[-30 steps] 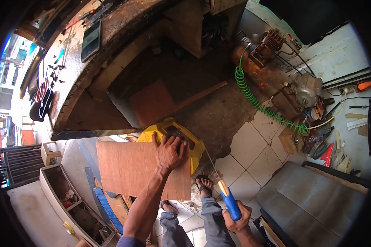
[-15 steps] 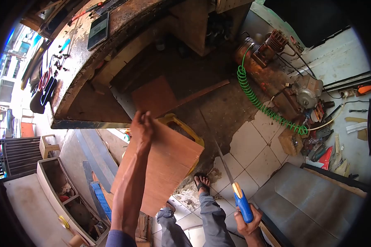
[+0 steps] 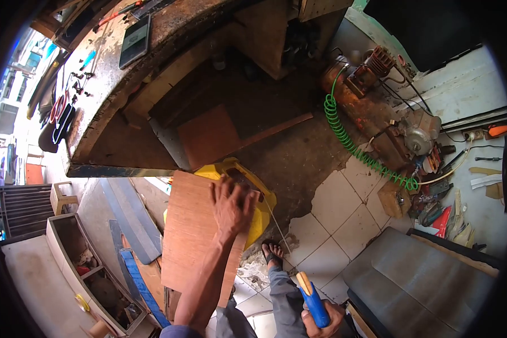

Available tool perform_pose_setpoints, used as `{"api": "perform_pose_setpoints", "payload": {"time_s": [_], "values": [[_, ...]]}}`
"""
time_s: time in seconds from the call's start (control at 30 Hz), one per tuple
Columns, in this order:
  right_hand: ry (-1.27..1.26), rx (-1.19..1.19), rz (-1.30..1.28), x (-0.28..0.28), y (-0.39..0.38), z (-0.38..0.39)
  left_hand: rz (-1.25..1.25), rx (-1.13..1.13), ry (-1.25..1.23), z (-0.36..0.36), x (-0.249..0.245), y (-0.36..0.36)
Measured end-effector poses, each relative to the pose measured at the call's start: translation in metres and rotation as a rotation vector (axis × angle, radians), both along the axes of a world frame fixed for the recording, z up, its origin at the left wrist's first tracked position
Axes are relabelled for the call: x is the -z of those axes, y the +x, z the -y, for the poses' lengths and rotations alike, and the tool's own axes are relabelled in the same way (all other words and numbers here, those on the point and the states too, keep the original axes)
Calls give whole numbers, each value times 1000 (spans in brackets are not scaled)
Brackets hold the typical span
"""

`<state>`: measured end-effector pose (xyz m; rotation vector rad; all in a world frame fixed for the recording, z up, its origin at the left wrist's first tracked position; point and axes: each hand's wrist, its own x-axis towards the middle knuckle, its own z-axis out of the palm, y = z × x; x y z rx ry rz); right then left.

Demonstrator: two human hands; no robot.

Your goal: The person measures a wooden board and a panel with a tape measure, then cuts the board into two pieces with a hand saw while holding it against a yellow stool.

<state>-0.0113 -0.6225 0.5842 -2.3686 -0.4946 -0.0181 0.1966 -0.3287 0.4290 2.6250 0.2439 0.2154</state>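
A reddish-brown plywood panel (image 3: 188,225) lies over a yellow plastic stool (image 3: 259,222). My left hand (image 3: 231,205) rests palm down near the panel's right edge, its fingers spread and slightly blurred. Low on the right, my right hand (image 3: 325,321) is closed round the blue and wood-coloured handle of a handsaw (image 3: 315,301). Its thin blade slants up and left, seen nearly edge-on, with the far end near the stool and the panel's right side.
A worn workbench (image 3: 118,101) bears a phone (image 3: 135,42) and scissors (image 3: 58,108). An air compressor (image 3: 349,90) with a green coiled hose (image 3: 343,135) stands at back right. Nearby are a grey cushioned seat (image 3: 422,276), an open drawer box (image 3: 67,234) and my sandalled foot (image 3: 273,253).
The panel has turned and settled over the stool. My left hand has moved right and down, from the panel's top corner to its right side. The saw has shifted left and down.
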Motion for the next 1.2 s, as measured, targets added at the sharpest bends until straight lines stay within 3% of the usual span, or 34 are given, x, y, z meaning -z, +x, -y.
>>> {"api": "perform_pose_setpoints", "payload": {"time_s": [0.2, 0.3, 0.37, 0.67, 0.7, 0.73, 0.8, 0.83, 0.93, 0.97, 1.07, 1.13, 1.2], "values": [[-34, -15, 30, 8, 1, -3, -8, -82, 33, 0, -1, 4], [-4, -78, 191, -2, 21, -8, 1, -82, 65, 1, 4, 5], [281, 125, -336, -20, 33, -18, -24, -79, 59, 1, 2, 8], [183, 195, -300, 0, 25, -33, -42, -64, 112, 4, 5, 10], [25, 146, -78, 8, 16, -31, -7, -57, 123, 3, 7, 10], [32, 152, -80, 15, 12, -30, 21, -47, 136, 1, 7, 9], [-259, -28, 34, 5, 29, -38, 1, -42, 152, -1, 8, 8], [132, 153, -400, -15, 51, -40, -11, -37, 159, 1, 8, 8], [233, 142, -346, -11, 70, -48, 10, -41, 147, 2, 8, 8], [149, 36, -268, -8, 58, -39, 12, -37, 150, 1, 8, 11], [-8, 37, -336, -7, 50, -34, -9, -35, 164, 0, 6, 5], [76, 71, -398, 8, 58, -41, -19, -36, 154, 2, 8, 9], [-5, -15, -369, -6, 57, -34, 23, -23, 153, -1, 14, 10]]}}
